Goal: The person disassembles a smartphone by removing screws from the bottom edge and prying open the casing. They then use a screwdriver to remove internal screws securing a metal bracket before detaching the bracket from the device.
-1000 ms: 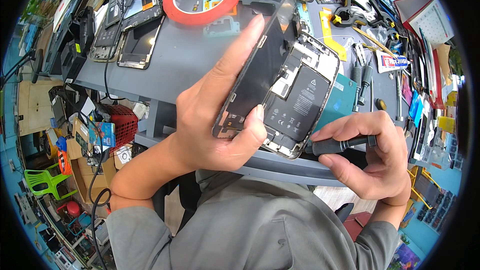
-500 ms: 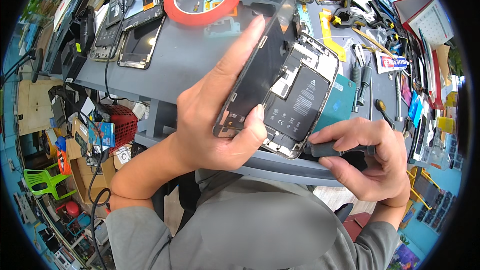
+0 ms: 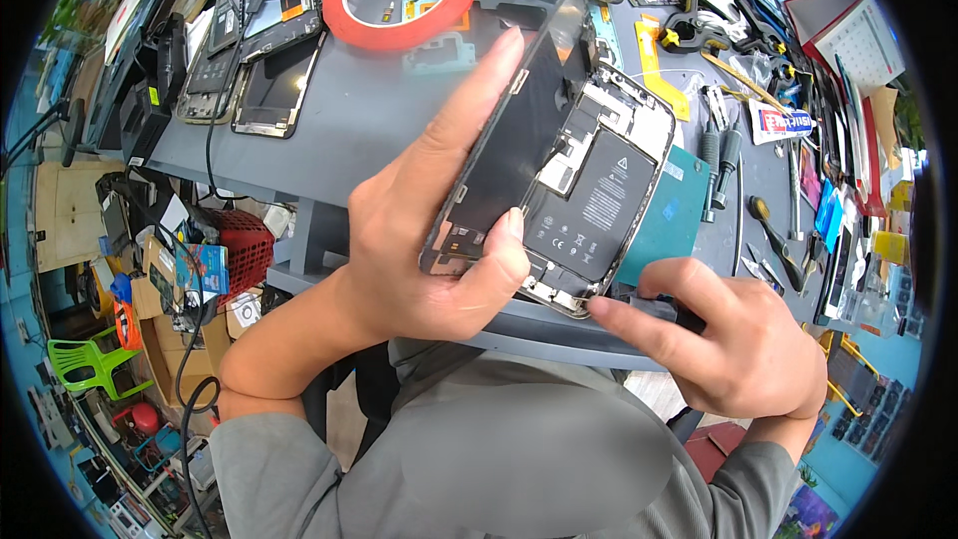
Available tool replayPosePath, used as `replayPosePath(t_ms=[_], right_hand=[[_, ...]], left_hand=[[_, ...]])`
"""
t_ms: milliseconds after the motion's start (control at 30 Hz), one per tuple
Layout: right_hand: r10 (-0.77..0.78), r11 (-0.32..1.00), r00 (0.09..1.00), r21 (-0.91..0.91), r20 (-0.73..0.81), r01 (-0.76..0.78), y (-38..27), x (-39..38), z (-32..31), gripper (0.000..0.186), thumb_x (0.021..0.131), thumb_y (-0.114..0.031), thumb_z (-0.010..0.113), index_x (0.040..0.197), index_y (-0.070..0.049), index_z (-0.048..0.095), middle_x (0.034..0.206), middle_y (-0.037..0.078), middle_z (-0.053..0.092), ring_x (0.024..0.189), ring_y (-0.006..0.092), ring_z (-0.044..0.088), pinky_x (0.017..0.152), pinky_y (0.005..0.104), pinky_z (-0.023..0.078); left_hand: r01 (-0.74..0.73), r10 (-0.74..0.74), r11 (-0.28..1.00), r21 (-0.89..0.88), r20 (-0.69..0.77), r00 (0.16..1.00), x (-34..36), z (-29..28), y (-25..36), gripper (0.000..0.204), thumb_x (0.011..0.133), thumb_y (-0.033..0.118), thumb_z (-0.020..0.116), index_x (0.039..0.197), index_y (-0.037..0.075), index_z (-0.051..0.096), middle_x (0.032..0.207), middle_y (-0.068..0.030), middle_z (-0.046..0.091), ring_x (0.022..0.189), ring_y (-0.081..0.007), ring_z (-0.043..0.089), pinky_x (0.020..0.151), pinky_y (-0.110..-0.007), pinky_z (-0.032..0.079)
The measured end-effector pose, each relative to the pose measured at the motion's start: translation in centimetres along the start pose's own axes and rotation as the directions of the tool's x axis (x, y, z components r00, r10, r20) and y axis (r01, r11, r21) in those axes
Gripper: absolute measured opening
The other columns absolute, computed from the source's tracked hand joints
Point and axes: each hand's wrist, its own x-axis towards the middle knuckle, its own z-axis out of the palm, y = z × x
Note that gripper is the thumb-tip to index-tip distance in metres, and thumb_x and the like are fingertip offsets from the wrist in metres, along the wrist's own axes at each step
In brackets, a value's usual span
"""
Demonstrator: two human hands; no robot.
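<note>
Head view: wide, bent at the rim, looking steeply down.
Left hand (image 3: 404,230): grasping the opened phone (image 3: 597,190) from the left and near side; thumb in at the fold, one long finger laid up the outer side of the screen panel (image 3: 507,155).
Right hand (image 3: 743,344): loosely curled, right of the phone's near end; one fingertip at the near-right corner, touching or just off, cannot tell.
Dark handle (image 3: 654,308): mostly hidden by the right hand; gripped or merely beneath, cannot tell.
Phone's place: between both hands, at the near edge of the grey bench (image 3: 349,90).
Long axis: near to far, leaning right at the far end.
Corner to hand: near-right corner just left of the right hand and closest to it; fold and left long side closest to the left hand.
Panel: tilted up along the left long side, inner face turned right.
Battery (image 3: 604,210): black, exposed, along the right side; silver plates farther off.
Teal mat (image 3: 674,205): just right of the phone, partly under it.
Right, farther: dark-handled screwdriver (image 3: 729,162), brush (image 3: 780,240), yellow flex strip (image 3: 654,65).
Far left: red tape ring (image 3: 384,36), well clear of both hands.
</note>
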Motion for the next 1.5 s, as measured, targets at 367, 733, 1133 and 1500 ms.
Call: replayPosePath(t_ms=[367,733,1133,1500], right_hand=[[0.118,0.991,0.981,-0.081,0.153,-0.106,-1.1,0.5,0.2,0.091,0.077,-0.01,0.077,0.166,-0.023,0.063,0.094,0.008,0.055,0.059,0.0232,0.063,0.05,0.0406,0.053],[0.122,0.993,0.982,-0.018,0.147,-0.121,-0.5,0.7,-0.4,0.094,0.075,-0.008,0.077,0.167,-0.017,0.062,0.084,0.006,0.053,0.056,0.0258,0.06,0.049,0.0417,0.048],[0.279,0.945,0.895,0.265,-0.348,-0.192,1.5,0.6,-0.8,0.036,0.088,-0.007,0.092,0.119,0.005,0.076,0.099,0.015,0.081,0.083,0.028,0.078,0.075,0.0345,0.06],[0.313,0.948,0.812,0.222,-0.493,-0.23,3.5,3.5,-1.1,0.021,0.094,-0.003,0.09,0.111,0.003,0.079,0.099,0.013,0.078,0.084,0.0183,0.075,0.076,0.03,0.06]], left_hand=[[-0.018,0.018,1.0,0.01,-0.001,1.0,0.1,0.0,0.0,0.088,0.092,0.003,0.067,0.171,-0.016,0.033,0.174,-0.0322,0.049,0.149,-0.0324,0.065,0.122,-0.039,0.052],[-0.047,0.048,0.999,0.024,-0.009,0.999,0.1,0.1,-0.2,0.088,0.092,0.003,0.067,0.17,-0.017,0.033,0.174,-0.0323,0.048,0.149,-0.0337,0.065,0.122,-0.04,0.052],[0.019,-0.019,1.0,-0.001,-0.007,1.0,0.2,0.0,0.2,0.09,0.09,0.002,0.066,0.172,-0.015,0.033,0.167,-0.0303,0.057,0.146,-0.0305,0.067,0.12,-0.038,0.052],[0.039,-0.039,0.999,-0.012,-0.014,0.999,0.2,0.0,0.4,0.089,0.09,0.001,0.065,0.172,-0.015,0.034,0.163,-0.0325,0.06,0.142,-0.0318,0.07,0.118,-0.038,0.054]])
